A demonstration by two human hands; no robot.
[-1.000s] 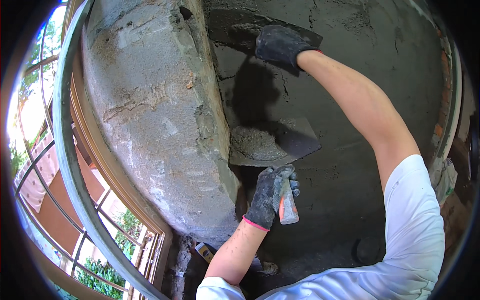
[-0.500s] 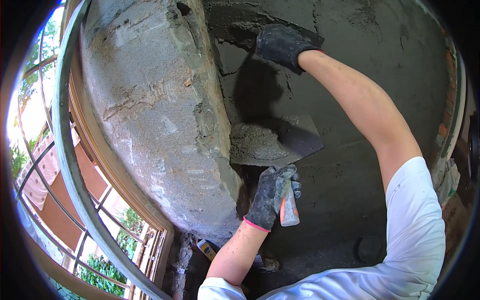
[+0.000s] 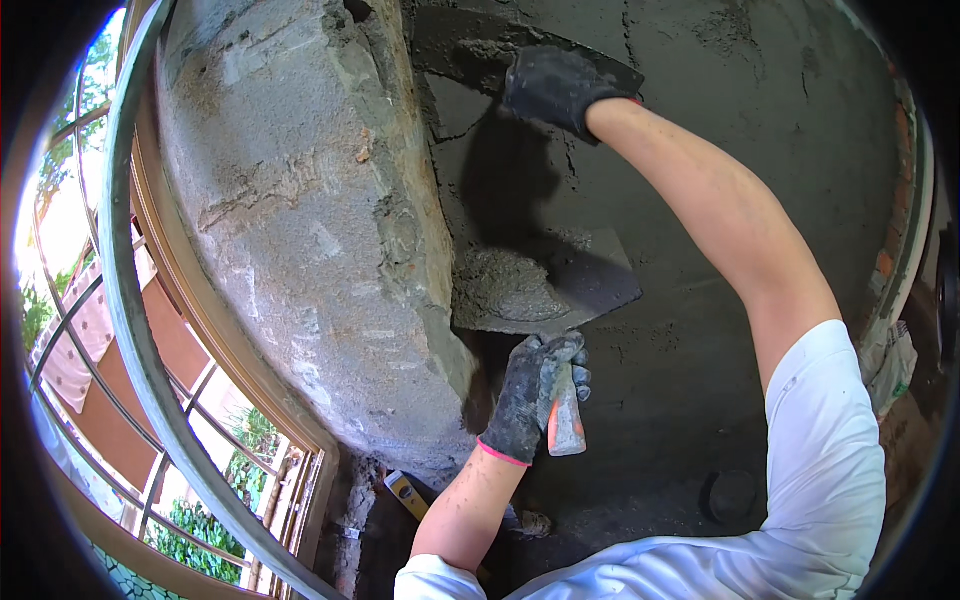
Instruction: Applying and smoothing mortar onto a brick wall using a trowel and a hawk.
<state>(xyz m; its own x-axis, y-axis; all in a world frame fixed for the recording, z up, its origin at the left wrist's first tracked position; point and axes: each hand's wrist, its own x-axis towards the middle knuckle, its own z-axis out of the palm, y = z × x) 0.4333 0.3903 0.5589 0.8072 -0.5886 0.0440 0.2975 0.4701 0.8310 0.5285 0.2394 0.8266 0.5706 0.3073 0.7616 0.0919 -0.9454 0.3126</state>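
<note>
Two gloved hands are plastering a wall [image 3: 720,180] beside a rough pillar [image 3: 300,210].

The left hand [image 3: 530,395] is gripping the handle of one hawk [image 3: 545,290] heaped with mortar [image 3: 500,285]; the right hand [image 3: 555,88] is closing on one trowel [image 3: 470,45], pressing it high against the wall. One yellow tool [image 3: 407,493] is lying below.

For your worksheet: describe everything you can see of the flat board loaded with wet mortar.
The board is a flat, dark grey plate held roughly level against the wall. A heap of wet grey mortar sits on its left half. Its orange-and-pale handle points down, gripped by the gloved left hand.
</note>
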